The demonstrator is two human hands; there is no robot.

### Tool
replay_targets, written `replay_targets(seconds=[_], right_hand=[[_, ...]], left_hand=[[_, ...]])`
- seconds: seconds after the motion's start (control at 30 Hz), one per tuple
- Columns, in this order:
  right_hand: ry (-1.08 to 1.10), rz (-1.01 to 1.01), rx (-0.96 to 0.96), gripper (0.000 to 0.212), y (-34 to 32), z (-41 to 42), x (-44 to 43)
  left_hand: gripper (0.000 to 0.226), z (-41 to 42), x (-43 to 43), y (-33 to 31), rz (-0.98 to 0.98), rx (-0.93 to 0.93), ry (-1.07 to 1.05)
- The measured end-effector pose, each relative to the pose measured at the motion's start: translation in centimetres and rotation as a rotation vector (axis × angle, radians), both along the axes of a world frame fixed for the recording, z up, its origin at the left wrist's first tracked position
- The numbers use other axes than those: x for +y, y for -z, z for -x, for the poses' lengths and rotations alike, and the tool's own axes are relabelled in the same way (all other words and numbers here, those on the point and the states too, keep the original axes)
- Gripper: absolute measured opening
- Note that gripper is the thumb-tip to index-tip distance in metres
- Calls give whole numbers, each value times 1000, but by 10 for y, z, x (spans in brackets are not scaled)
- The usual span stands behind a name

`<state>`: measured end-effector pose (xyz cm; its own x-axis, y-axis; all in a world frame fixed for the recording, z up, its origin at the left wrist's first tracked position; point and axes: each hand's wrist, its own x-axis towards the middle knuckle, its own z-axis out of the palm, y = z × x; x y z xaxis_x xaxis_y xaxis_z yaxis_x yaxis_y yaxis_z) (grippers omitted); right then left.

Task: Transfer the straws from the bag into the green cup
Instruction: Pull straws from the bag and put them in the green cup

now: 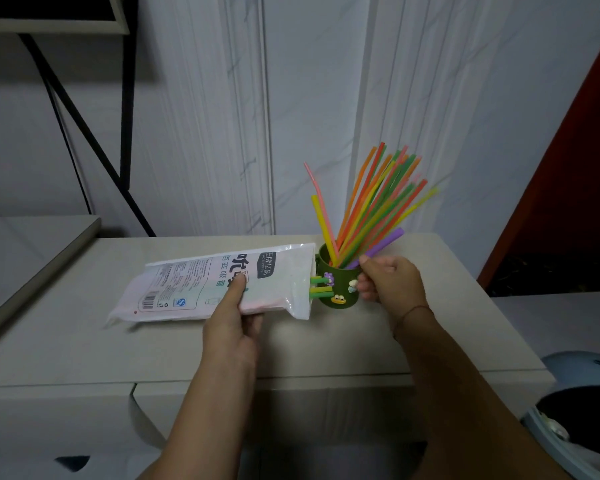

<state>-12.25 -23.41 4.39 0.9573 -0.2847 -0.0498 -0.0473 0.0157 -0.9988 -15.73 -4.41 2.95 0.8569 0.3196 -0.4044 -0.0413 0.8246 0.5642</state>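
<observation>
Left hand (231, 323) reaches forward, thumb on top, gripping the white printed plastic straw bag (201, 282), which lies flat on the pale cabinet top (153, 348). Right hand (392, 282) pinches a purple straw (383, 245) at the rim of the dark green cup (329, 271). Coloured plastic straws (378, 202) fan out of the cup.

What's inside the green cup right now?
A fan of coloured straws stands in the green cup, leaning right; the right hand pinches a purple straw. Their lower ends are hidden by the cup's wall.

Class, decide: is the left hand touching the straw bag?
Touching. The head view shows the left hand gripping the bag, thumb on its printed face.
</observation>
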Motion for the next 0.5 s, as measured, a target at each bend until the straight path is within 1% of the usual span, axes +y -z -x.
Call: replay_targets(seconds=[0.13, 0.2, 0.27, 0.37, 0.47, 0.5], right_hand=[[-238, -229, 220, 23, -7, 21, 6], [-376, -233, 232, 24, -13, 30, 11], [-458, -189, 187, 20, -17, 35, 17], [-472, -148, 131, 15, -16, 38, 23], [-407, -200, 93, 2, -14, 36, 22], [-386, -216, 84, 5, -15, 35, 21]], left_hand=[[28, 1, -2, 1, -97, -78, -50], [31, 3, -4, 0, -124, -98, -76], [34, 3, -7, 0, -134, -104, -98], [27, 3, -9, 1, -145, -105, -108], [26, 4, -9, 2, -122, -90, -103], [26, 4, -8, 2, -110, -75, -101]])
